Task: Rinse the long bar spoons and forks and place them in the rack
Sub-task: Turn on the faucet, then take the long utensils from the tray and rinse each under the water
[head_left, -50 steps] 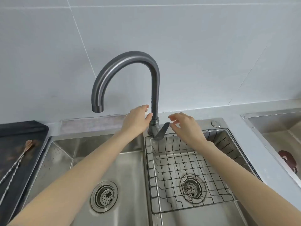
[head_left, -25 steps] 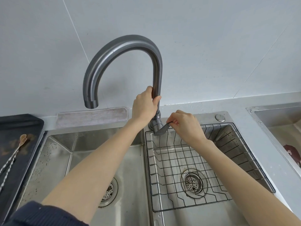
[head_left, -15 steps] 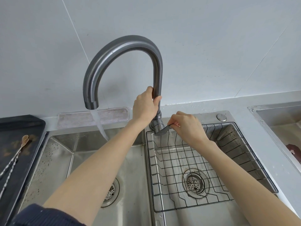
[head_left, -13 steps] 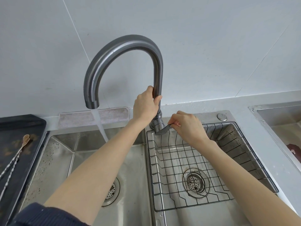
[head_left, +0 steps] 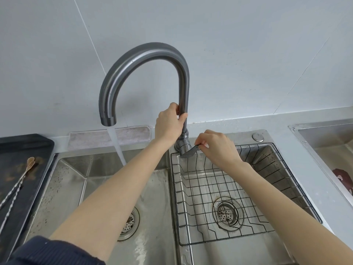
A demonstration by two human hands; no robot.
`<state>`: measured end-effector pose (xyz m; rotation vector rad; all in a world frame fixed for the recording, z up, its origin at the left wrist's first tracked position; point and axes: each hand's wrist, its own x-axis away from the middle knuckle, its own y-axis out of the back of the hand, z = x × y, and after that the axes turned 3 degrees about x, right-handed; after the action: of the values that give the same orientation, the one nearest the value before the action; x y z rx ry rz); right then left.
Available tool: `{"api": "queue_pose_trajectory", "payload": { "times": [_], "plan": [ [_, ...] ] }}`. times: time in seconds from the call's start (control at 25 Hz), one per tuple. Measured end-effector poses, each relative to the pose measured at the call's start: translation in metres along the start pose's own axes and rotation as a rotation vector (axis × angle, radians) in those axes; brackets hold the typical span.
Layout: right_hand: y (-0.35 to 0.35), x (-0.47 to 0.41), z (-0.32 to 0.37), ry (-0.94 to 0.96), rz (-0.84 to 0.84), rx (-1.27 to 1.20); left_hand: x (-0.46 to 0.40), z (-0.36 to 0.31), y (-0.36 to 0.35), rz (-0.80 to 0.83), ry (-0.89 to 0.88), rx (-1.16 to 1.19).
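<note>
Long twisted bar spoons (head_left: 17,190) lie on a dark tray (head_left: 23,146) at the far left, one with a small bowl end at the top. A black wire rack (head_left: 267,163) sits in the right sink basin. My left hand (head_left: 169,124) is wrapped around the upright stem of the grey gooseneck faucet (head_left: 133,58). My right hand (head_left: 215,146) pinches the faucet's lever handle (head_left: 190,152) at its base. Water (head_left: 117,146) streams from the spout into the left basin (head_left: 72,180).
A grey cloth strip (head_left: 131,134) lies behind the left basin. Both basins have round drain strainers. A second steel sink (head_left: 328,138) at the far right holds a dark red object (head_left: 342,178). A tiled wall stands close behind.
Both hands reached the faucet and closed on it, the left on the stem, the right on the lever. Water began to flow about half a second ago and runs stronger now.
</note>
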<state>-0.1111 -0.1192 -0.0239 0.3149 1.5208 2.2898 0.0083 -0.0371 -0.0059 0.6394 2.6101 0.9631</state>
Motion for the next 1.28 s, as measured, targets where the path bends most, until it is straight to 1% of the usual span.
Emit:
{"api": "queue_pose_trajectory", "payload": {
  "times": [0.16,0.28,0.44,0.64,0.76,0.88,1.28],
  "plan": [
    [0.000,0.009,0.006,-0.002,-0.015,0.024,0.023,0.005,0.009,0.084,-0.015,-0.044],
    [0.000,0.021,0.015,0.041,0.002,0.056,0.052,0.013,0.017,0.138,-0.064,-0.160],
    [-0.006,0.046,0.026,0.098,-0.020,0.100,0.089,0.025,0.030,0.212,-0.066,-0.215],
    [-0.023,0.079,0.042,0.067,0.054,0.156,0.129,0.045,0.047,0.300,-0.096,-0.311],
    [-0.036,0.098,0.057,0.044,0.103,0.174,0.153,0.061,0.061,0.309,-0.142,-0.379],
    [-0.050,0.115,0.077,0.031,0.135,0.174,0.174,0.082,0.076,0.322,-0.138,-0.411],
    [-0.091,0.132,0.160,0.065,0.159,0.153,0.205,0.157,0.154,0.220,-0.109,-0.471]
  ]
}}
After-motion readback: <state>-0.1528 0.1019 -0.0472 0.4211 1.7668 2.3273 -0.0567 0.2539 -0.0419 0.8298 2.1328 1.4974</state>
